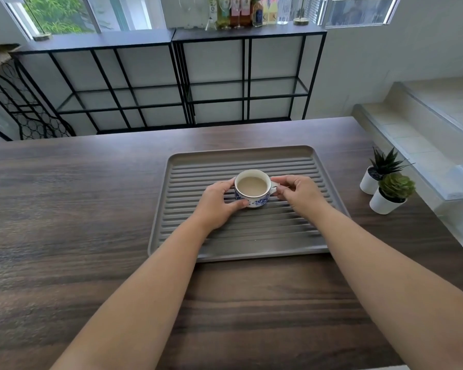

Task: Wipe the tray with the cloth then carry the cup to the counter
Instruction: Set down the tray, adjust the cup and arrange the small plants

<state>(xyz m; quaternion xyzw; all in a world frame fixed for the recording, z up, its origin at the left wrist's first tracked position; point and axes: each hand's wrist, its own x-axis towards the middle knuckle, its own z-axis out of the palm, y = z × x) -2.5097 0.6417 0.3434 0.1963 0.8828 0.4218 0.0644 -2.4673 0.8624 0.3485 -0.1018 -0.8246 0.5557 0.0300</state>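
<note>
From my head view, both my bare forearms reach forward over the desk. My left hand wraps the left side of the cup, thumb curled along its near lower wall and fingers round the far side, so that grip is closed on the cup. My right hand comes in from the right, its fingertips pinching the cup's small handle, the other fingers curled above it; that grip holds the handle.

The desk is dark wood-grain, and on it lies a grey ribbed tray, set slightly askew. Beyond the far edge stand black metal-frame shelves with glass panels, bottles on top and windows behind. To the right are pale tiled steps.

The cup stands on the tray's ridges, a little beyond its middle. It is white with a blue floral pattern and holds a pale, milky-brown drink almost to the rim. Just right of the tray sit two white pots of green succulents, touching each other.
</note>
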